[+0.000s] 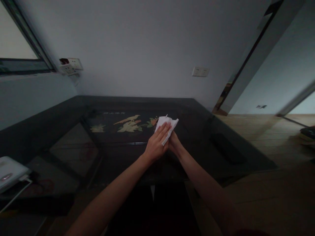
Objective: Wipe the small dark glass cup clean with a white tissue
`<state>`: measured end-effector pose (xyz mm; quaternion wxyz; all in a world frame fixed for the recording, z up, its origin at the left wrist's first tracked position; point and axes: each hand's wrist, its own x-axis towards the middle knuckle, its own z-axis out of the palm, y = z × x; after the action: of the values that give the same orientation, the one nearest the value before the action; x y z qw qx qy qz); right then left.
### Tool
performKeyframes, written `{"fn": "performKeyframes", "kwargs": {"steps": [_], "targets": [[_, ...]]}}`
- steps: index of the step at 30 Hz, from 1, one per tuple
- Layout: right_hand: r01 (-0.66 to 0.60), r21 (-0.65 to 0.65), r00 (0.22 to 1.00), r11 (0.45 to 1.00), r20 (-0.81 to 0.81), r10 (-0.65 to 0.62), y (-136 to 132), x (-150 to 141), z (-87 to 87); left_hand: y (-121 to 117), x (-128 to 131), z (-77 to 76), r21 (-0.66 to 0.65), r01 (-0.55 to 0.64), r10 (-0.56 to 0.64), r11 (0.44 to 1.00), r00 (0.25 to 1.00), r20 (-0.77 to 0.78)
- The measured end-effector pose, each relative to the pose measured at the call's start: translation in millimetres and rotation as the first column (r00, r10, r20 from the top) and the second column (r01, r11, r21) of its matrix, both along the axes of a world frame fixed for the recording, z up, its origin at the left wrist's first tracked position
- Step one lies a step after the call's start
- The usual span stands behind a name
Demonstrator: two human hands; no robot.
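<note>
A white paper tissue (173, 124) is held between my two hands over the dark glass tabletop, near its middle. My left hand (157, 141) presses on the tissue's near face, with its fingers straight and close together. From the right, my right hand (173, 141) holds the tissue from behind; most of its fingers are hidden by the tissue and my left hand. Just left of the tissue, the dark table (197, 111) shows a flower and bird picture (129, 125) under its glossy surface.
At the left edge sits a white device (11, 172) with a white cable (18, 194). A dark flat object (227, 149) lies on the table's right side. Behind are a pale wall (137, 49) and a wall socket (200, 71). Wooden floor (258, 134) spreads at right.
</note>
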<state>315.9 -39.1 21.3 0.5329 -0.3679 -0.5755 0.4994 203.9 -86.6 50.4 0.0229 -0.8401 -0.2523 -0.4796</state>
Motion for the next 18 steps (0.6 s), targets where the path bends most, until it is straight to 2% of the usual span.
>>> {"fn": "performKeyframes", "kwargs": {"steps": [5,9,13,15,18], "targets": [[-0.128,-0.077,0.946,0.989,-0.309,0.099,-7,-4,14.2,0,-3,-0.8,-0.156,0.036,-0.004,0.987,0.98,0.2],[-0.186,-0.08,0.924,0.979,-0.353,0.147,-15,-6,23.7,6,-6,-5.5,-0.281,0.049,0.051,0.958,0.94,0.338],[-0.217,-0.065,0.916,0.974,-0.36,0.18,-20,-6,27.3,14,-10,-6.7,-0.401,0.1,0.118,0.911,0.867,0.484],[-0.222,-0.05,0.906,0.974,-0.381,0.187,-20,-6,28.4,16,-11,-6.8,-0.418,0.079,0.146,0.905,0.865,0.48],[-0.209,-0.049,0.881,0.977,-0.443,0.167,-19,-5,29.7,16,-11,-9.9,-0.371,0.015,0.134,0.928,0.919,0.371]]}}
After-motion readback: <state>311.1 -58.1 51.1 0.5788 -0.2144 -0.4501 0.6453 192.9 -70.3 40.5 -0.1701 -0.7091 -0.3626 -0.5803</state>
